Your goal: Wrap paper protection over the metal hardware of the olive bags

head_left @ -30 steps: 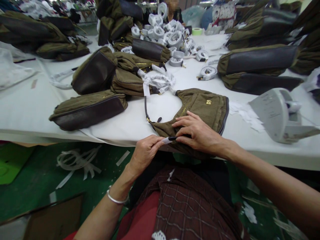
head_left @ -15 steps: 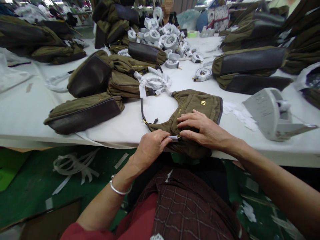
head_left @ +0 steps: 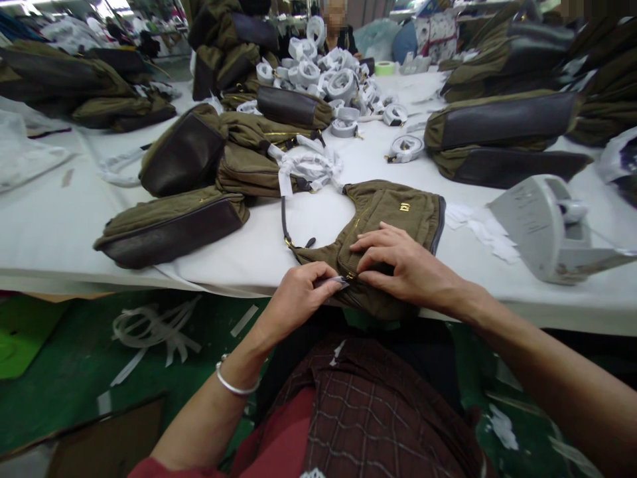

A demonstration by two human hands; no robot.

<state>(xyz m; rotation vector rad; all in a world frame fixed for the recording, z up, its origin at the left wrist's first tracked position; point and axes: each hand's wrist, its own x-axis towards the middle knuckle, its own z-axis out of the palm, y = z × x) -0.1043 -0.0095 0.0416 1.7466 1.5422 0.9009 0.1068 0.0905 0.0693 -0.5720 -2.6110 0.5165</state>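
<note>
An olive fabric handbag [head_left: 383, 206] with dark trim and a small gold plate lies at the table's front edge, its lower part hanging over it. My left hand [head_left: 303, 292] is closed in a pinch on a small whitish wrapped strip [head_left: 339, 282] at the bag's near edge, next to a gold zipper fitting [head_left: 350, 275]. My right hand [head_left: 398, 262] grips the bag, its fingers bent on the front pocket and its thumb beside the fitting. The bag's strap [head_left: 284, 222], partly wrapped in white, curves away to the left.
More olive bags [head_left: 174, 226] lie to the left, and others [head_left: 502, 126] at the right. Coiled wrapped straps [head_left: 341, 83] are heaped at the back, where a person is. A grey tape dispenser [head_left: 537, 229] and white paper scraps [head_left: 482, 232] sit at right.
My left fingers have shifted on the whitish strip, which now shows less and tilts differently. My right fingers are more bent, the thumb closer to the gold fitting. The view has moved slightly.
</note>
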